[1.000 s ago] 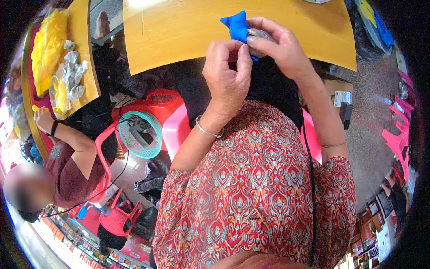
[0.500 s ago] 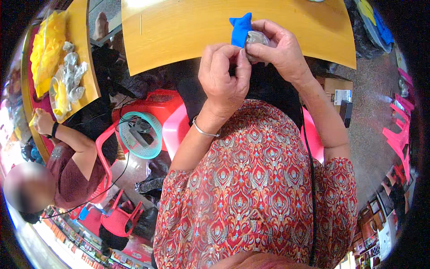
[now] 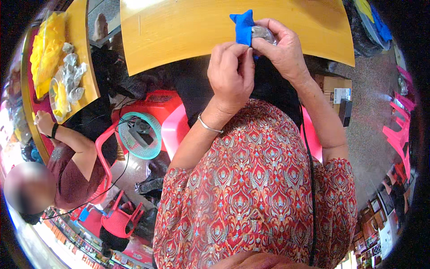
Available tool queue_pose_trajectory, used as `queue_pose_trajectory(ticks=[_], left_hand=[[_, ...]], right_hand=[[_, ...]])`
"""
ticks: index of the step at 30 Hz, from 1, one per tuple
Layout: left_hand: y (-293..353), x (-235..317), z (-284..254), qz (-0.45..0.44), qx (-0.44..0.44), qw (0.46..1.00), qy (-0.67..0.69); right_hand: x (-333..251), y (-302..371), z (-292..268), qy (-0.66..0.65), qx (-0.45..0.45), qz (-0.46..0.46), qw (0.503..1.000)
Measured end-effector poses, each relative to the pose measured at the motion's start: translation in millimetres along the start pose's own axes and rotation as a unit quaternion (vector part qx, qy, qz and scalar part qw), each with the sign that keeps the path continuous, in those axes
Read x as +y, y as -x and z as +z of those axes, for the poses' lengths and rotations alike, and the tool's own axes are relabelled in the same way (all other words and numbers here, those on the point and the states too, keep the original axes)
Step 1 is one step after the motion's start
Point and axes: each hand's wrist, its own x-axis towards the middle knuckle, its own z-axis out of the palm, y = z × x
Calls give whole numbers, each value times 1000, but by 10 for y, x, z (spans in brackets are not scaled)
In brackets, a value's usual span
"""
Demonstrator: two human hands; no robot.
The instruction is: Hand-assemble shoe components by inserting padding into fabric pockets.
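Observation:
A small blue fabric piece with two pointed corners (image 3: 244,28) is held up in front of me, over the near edge of the yellow tabletop (image 3: 179,38). My left hand (image 3: 232,67) pinches its lower edge between thumb and fingertips. In my right hand (image 3: 283,50) is a greyish bundle in clear plastic (image 3: 262,34), pressed against the right side of the blue fabric. Part of the bundle sits behind the fabric's edge; how far it goes inside cannot be told. My fingers cover the lower edge of the fabric.
At the left, another table (image 3: 92,83) bears yellow fabric pieces in clear plastic (image 3: 47,54) and several grey plastic-wrapped bundles (image 3: 70,67). A co-worker (image 3: 74,168) sits beside it. A turquoise basket (image 3: 156,139) stands left of me; a cardboard box (image 3: 333,86) is at right.
Both hands have shifted slightly, the left one to the right. The blue fabric has moved a little right and now stands more upright against the grey bundle.

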Motion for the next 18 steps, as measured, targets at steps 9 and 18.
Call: queue_pose_trajectory(ticks=[9,18], left_hand=[[-240,-164,-80,-459,-103,595,652],[-230,27,-20,-462,59,549,694]], right_hand=[[-202,-28,-37,-146,-93,-7,985],[-390,43,65,203,16,-319,926]])
